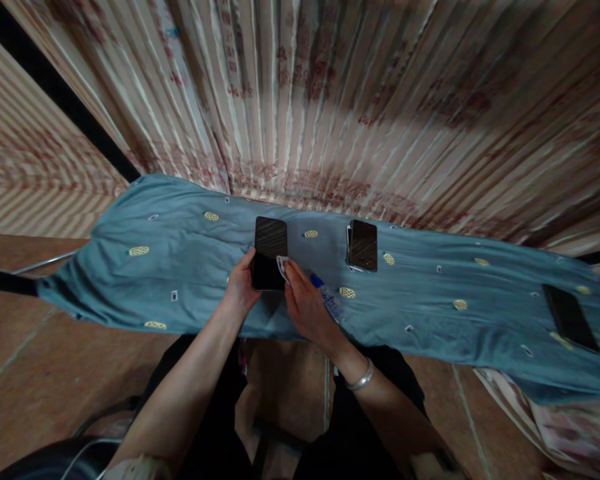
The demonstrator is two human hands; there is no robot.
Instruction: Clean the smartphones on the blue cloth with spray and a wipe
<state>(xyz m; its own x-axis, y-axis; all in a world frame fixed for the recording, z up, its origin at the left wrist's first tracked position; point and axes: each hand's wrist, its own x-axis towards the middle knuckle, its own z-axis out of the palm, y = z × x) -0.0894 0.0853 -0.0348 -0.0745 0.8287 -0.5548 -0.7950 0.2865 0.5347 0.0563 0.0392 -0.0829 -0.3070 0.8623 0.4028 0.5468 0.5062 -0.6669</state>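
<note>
With your left hand (241, 287) pinching the dark device (271, 235) by its near left edge, hold it by the rim so your thumb stays off the glass; it lies at that hand's one o'clock. Your right hand (306, 304) pinches a small white wipe (282, 267) at the screen's right side: use light, overlapping strokes. The device sits at its ten o'clock, the bottle (331, 302) at three.

Right of the held phone (271, 240), the bottle (331, 303), middle phone (364, 245) and rightmost phone (571, 317) lie on cloth (415, 290) before a curtain (300, 100).
</note>
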